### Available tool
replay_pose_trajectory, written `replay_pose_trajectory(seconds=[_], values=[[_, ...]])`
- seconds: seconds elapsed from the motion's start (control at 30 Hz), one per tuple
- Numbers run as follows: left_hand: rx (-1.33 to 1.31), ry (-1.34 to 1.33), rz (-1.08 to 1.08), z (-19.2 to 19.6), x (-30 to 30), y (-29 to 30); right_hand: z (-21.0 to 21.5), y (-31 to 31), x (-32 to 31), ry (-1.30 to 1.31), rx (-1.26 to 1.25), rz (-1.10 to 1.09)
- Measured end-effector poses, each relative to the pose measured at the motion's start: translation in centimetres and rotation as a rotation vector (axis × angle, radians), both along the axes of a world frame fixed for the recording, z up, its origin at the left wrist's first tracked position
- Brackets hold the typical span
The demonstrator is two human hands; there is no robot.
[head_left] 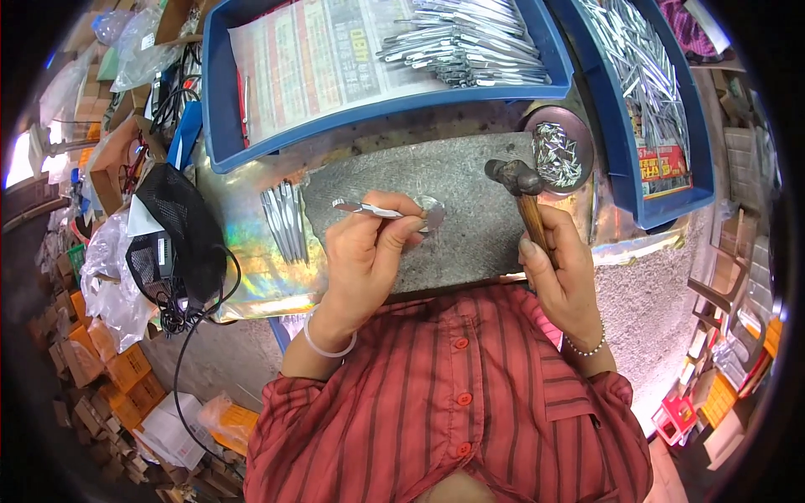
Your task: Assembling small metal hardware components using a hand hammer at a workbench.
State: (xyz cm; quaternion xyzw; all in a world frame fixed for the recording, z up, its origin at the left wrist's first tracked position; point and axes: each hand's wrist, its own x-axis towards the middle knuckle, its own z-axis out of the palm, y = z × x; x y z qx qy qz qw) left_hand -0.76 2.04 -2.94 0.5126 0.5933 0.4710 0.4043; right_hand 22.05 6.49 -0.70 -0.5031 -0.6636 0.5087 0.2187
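Left hand (365, 247): thumb and fingers pinched on a slim silver metal strip (377, 211); one end juts out left of the fingers, the other meets a round shiny patch (431, 215) just right of the fingertips.
Right hand (560, 267): fingers wrapped round the brown wooden handle of a hammer (532, 220), its dark metal head beyond them.
Slab: a thick grey rectangular slab (470, 251) lies beneath the left fingers, carrying the patch.
Dish: a round brown dish (580, 132), beyond the right fingers and near the hammer head, holds a heap of small silver metal bits (553, 155).
Far tray: a blue rectangular plastic tray (352, 124), beyond both hands' fingers, is lined with printed paper (314, 67); silver strips (474, 46) pile at its right end.
Side tray: a second blue plastic tray (679, 207), beyond and right of the right fingers, holds more silver strips (639, 63) and a red-and-yellow printed sheet (661, 163).
Loose bunch: several silver strips (285, 222) lie left of the left fingers on the iridescent surface (243, 281).
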Motion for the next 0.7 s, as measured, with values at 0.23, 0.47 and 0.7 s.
replay_pose_trajectory(seconds=[0.23, 0.47, 0.7], values=[[0.090, 0.169, -0.056, 0.0, 0.1, 0.2, -0.4, -0.2, -0.1, 0.090, 0.068, 0.038], [0.267, 0.583, -0.145, 1.2, 0.8, 0.4, 1.4, 0.2, -1.1, 0.194, 0.226, 0.207], [0.341, 0.605, -0.181, 0.8, 0.2, 0.2, 5.6, 0.8, -3.1, 0.236, 0.187, 0.296]])
